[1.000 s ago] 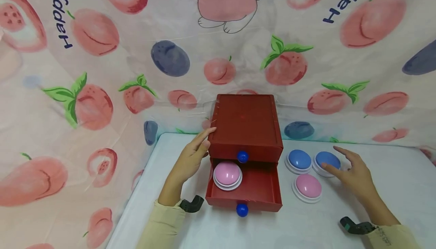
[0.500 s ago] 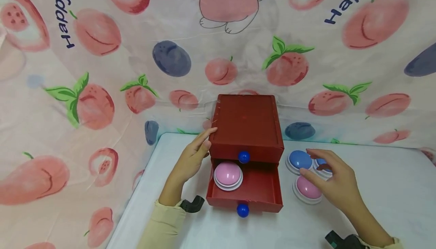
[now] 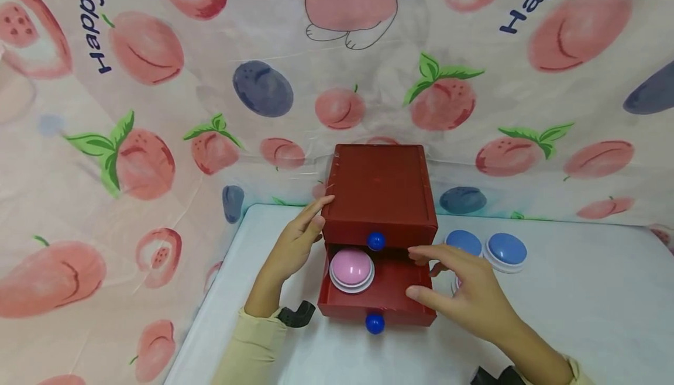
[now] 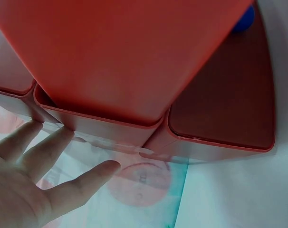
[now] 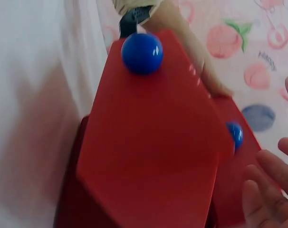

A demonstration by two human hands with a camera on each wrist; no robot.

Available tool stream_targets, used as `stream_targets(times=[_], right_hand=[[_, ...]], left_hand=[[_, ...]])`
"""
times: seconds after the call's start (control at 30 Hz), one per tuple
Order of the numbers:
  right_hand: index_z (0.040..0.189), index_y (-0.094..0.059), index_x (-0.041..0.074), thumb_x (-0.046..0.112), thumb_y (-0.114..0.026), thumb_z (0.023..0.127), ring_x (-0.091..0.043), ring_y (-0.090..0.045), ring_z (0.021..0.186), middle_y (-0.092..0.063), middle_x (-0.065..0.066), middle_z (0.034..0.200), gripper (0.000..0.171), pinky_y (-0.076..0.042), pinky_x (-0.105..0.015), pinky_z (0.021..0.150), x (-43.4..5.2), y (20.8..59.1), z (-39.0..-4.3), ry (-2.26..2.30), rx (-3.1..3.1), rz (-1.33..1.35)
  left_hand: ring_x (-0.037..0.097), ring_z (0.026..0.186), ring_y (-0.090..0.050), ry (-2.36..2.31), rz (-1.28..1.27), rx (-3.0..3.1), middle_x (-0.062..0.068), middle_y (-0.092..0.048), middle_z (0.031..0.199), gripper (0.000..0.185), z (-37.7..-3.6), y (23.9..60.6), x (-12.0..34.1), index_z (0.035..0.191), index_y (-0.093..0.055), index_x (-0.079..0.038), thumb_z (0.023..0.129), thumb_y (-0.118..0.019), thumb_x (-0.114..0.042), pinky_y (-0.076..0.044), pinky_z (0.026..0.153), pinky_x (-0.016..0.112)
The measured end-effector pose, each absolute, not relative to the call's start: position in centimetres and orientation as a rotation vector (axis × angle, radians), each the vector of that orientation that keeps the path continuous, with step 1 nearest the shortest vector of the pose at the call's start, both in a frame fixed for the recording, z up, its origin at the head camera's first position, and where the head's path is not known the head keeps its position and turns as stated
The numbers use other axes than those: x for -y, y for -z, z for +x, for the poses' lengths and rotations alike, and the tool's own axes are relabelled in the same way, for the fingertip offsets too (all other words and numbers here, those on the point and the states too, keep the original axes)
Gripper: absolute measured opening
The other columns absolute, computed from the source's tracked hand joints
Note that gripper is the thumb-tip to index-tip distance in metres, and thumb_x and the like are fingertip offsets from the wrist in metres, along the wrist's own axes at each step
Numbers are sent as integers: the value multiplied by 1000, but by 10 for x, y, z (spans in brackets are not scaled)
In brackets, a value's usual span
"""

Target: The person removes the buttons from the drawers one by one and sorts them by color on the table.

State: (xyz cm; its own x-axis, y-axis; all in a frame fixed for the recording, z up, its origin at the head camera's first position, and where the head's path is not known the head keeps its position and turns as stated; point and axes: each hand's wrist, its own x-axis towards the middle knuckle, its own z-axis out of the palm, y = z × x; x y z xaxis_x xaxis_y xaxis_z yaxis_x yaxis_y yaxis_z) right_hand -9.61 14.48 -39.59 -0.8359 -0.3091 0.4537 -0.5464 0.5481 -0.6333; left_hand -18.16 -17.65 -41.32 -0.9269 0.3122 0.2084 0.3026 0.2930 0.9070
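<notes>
A red two-drawer box (image 3: pixel 379 189) stands at the back of the white table (image 3: pixel 579 291). Its lower drawer (image 3: pixel 400 291) is pulled out, and a pink dome button (image 3: pixel 351 269) lies in its left half. My left hand (image 3: pixel 316 221) rests flat against the box's left side, fingers (image 4: pixel 49 152) straight. Over the drawer's right front corner hovers my right hand (image 3: pixel 421 272), fingers (image 5: pixel 270 190) spread and holding nothing. A second pink button (image 3: pixel 454 283) is almost hidden beneath it.
Two blue dome buttons (image 3: pixel 466 241) (image 3: pixel 507 248) sit on the table right of the box. Each drawer front has a blue knob (image 3: pixel 376 240) (image 3: pixel 374 323). Fruit-printed fabric (image 3: pixel 158 139) closes off the back and left.
My right hand has swept left from the buttons beside the box to above the open drawer's right side. My left hand and the box have stayed put.
</notes>
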Motion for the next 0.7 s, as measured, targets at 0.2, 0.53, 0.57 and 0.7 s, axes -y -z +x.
stream_targets(times=[0.2, 0.53, 0.57, 0.7], right_hand=[[124, -70, 32, 44, -86, 80, -8, -69, 106, -72, 14, 121, 48, -63, -36, 82, -119, 393, -99, -1171, 2598, 781], [129, -70, 24, 55, -80, 83, -19, -70, 113, -73, 6, 124, 56, -61, -44, 91, -87, 398, -111, -1146, 2771, 761], [130, -70, 22, 55, -79, 84, -20, -70, 112, -73, 4, 124, 57, -61, -45, 91, -84, 399, -112, -1134, 2784, 765], [132, -69, 21, 56, -79, 83, -22, -68, 111, -73, 1, 123, 61, -60, -46, 93, -76, 401, -117, -1079, 2846, 754]], left_hand=[[30, 140, -51, -1763, 587, -2516, -6, -38, 161, 44, -182, 414, 177, 152, -45, -41, 108, -45, -44, -48, 106, 60], [30, 140, -50, -1772, 590, -2515, -6, -39, 161, 43, -183, 413, 175, 151, -46, -41, 108, -45, -44, -47, 106, 62], [31, 139, -51, -1771, 592, -2517, -6, -39, 161, 43, -183, 414, 176, 151, -46, -41, 108, -45, -44, -47, 106, 62], [30, 139, -52, -1771, 601, -2515, -5, -39, 161, 43, -183, 415, 176, 151, -46, -41, 109, -44, -43, -48, 106, 61]])
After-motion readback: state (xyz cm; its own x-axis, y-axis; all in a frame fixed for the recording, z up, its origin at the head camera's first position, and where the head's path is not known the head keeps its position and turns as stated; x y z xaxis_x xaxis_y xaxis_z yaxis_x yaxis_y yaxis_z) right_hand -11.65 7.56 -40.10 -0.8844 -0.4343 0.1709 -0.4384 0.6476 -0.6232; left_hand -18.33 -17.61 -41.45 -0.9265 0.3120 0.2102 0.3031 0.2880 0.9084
